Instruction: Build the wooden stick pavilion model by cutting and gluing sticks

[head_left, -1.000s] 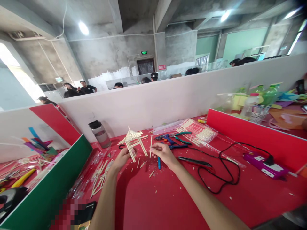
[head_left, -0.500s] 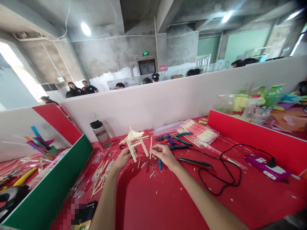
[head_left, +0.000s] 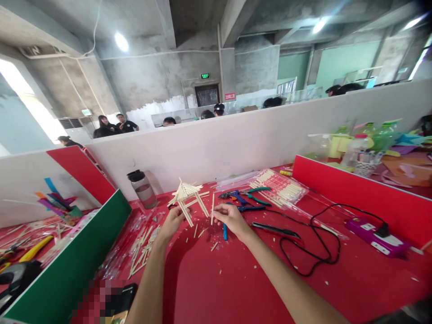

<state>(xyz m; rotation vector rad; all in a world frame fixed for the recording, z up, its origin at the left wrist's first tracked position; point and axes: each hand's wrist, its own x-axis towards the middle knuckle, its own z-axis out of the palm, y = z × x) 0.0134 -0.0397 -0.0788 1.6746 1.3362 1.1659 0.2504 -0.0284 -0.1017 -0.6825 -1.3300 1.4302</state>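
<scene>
A small pavilion-shaped model of pale wooden sticks (head_left: 188, 193), with a pointed roof and legs, tilts above the red table. My left hand (head_left: 174, 219) has its fingers closed on a leg at the model's left side. Between the thumb and fingers of my right hand (head_left: 229, 217) a single wooden stick (head_left: 212, 209) stands nearly upright, just right of the model and apart from it. Short stick pieces (head_left: 214, 246) and crumbs lie on the table below the hands. A blue-handled tool (head_left: 225, 231) rests under my right hand.
Pliers (head_left: 251, 208), a black cutter (head_left: 275, 230) and a looping black cable (head_left: 312, 256) lie to the right, near a purple power strip (head_left: 376, 236). Bundled sticks (head_left: 278, 186) and a bottle (head_left: 141, 189) stand further back. A green divider (head_left: 72, 256) bounds the left.
The model has tilted slightly in my left hand, its roof tip moving a little left. My right hand and its stick have hardly moved.
</scene>
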